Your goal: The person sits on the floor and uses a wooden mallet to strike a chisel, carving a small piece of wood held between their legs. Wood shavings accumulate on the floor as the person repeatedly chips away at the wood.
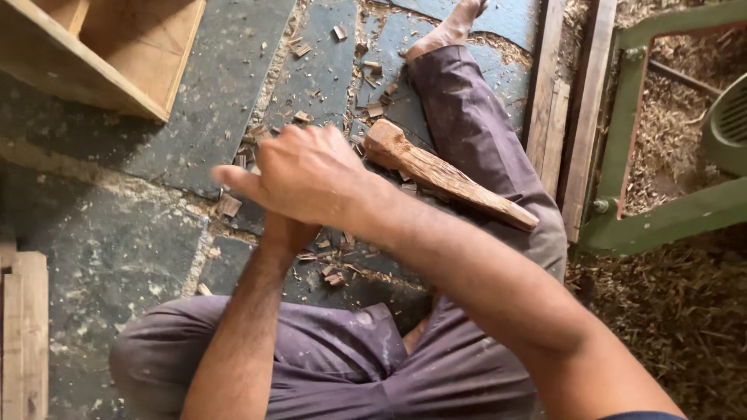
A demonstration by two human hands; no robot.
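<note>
I sit on a stone floor with my legs spread. My right hand [303, 175] reaches across to the middle, its fingers curled downward and one finger sticking out to the left. It lies over my left hand [286, 232], which is almost wholly hidden beneath it. What either hand grips is not visible. Just right of my right wrist lies a rough carved wooden piece [443, 177] with a thick knobbed end, slanting across my right leg [475, 124]. It appears apart from both hands.
Wood chips [334, 272] litter the stone floor [117, 241] around my hands. A wooden box frame [117, 54] stands at top left, planks [27, 334] at left. A green metal frame [646, 222] over sawdust stands at right, beside upright boards [556, 101].
</note>
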